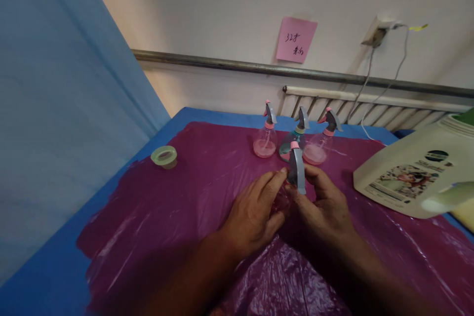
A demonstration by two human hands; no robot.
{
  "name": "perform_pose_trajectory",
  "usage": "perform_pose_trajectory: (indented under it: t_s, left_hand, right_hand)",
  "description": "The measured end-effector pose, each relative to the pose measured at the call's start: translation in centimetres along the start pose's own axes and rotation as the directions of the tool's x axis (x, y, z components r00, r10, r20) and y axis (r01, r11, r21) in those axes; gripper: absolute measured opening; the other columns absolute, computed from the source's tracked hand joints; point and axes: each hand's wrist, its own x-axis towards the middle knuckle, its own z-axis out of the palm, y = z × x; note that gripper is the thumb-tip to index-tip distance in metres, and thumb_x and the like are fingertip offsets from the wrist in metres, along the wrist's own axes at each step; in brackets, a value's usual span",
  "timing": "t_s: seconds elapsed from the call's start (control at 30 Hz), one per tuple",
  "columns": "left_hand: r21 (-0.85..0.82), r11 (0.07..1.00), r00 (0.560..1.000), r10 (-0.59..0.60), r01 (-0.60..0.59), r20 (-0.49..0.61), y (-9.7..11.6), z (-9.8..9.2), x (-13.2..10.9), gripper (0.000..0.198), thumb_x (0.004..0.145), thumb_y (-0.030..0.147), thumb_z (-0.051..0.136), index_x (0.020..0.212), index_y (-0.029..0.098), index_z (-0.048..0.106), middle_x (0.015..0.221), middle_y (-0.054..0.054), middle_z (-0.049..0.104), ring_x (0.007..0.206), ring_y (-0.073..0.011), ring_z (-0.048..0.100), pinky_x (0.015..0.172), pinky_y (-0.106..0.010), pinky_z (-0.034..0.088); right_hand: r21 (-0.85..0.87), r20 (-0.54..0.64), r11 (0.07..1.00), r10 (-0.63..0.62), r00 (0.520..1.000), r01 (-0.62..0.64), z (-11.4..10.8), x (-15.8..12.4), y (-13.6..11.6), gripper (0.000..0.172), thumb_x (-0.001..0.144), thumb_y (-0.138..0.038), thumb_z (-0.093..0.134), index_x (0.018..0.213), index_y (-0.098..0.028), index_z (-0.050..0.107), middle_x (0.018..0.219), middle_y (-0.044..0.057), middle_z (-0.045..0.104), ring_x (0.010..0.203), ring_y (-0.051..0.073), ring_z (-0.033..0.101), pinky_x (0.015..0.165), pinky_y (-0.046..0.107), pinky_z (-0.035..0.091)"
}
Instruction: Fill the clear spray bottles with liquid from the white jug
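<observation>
Between my hands stands a clear spray bottle [281, 201] with a grey trigger head [297, 170] and a pink nozzle. My left hand [257, 210] is closed around the bottle's body from the left. My right hand [324, 202] grips at the neck, just under the trigger head, with thumb and fingers around it. My fingers and palms hide much of the bottle. Just behind it are a spray bottle with pink liquid [264, 145], a spray bottle with blue-green liquid [287, 145] and another pink one [316, 152].
A large cream jug [403, 177] with a printed label stands at the right. A pale green cap [164, 156] lies at the left on the purple plastic sheet [177, 202]. Behind the table are a metal pipe [229, 65], a radiator [333, 98] and a socket with cables [377, 34].
</observation>
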Motion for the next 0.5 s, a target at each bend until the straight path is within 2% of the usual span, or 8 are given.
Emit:
perform_pose_trajectory:
  t_s: [0.13,0.3,0.5]
  left_hand:
    - [-0.009,1.0,1.0,-0.007,0.007,-0.001,0.12,-0.03,0.03,0.101,0.106,0.016,0.068,0.186,0.042,0.012,0.169,-0.016,0.058,0.15,-0.0363,0.066,0.12,-0.062,0.064]
    - [-0.029,0.999,1.0,-0.019,0.019,0.001,0.29,-0.31,0.19,0.098,0.105,0.015,0.068,0.185,0.04,0.018,0.167,-0.015,0.059,0.147,-0.0348,0.068,0.119,-0.06,0.065]
    - [-0.052,0.998,0.999,-0.035,0.036,0.022,0.11,-0.2,0.08,0.1,0.103,0.015,0.071,0.185,0.04,0.02,0.171,-0.014,0.057,0.152,-0.0353,0.065,0.123,-0.06,0.062]
  right_hand:
    - [0.049,-0.064,0.998,0.04,0.997,-0.037,0.42,0.13,0.28,0.045,0.098,-0.042,0.092,0.138,-0.032,0.075,0.133,0.006,0.082,0.12,0.027,0.077,0.106,0.046,0.063]
    - [0.121,-0.081,0.992,0.049,0.995,-0.039,0.7,0.31,0.46,0.06,0.093,-0.04,0.097,0.146,-0.034,0.072,0.141,0.008,0.08,0.127,0.028,0.076,0.112,0.049,0.062]
    - [0.226,0.021,0.974,-0.017,1.0,0.012,0.29,-0.22,-0.04,0.063,0.109,-0.029,0.076,0.169,-0.04,0.058,0.166,0.009,0.069,0.15,0.03,0.07,0.13,0.058,0.055]
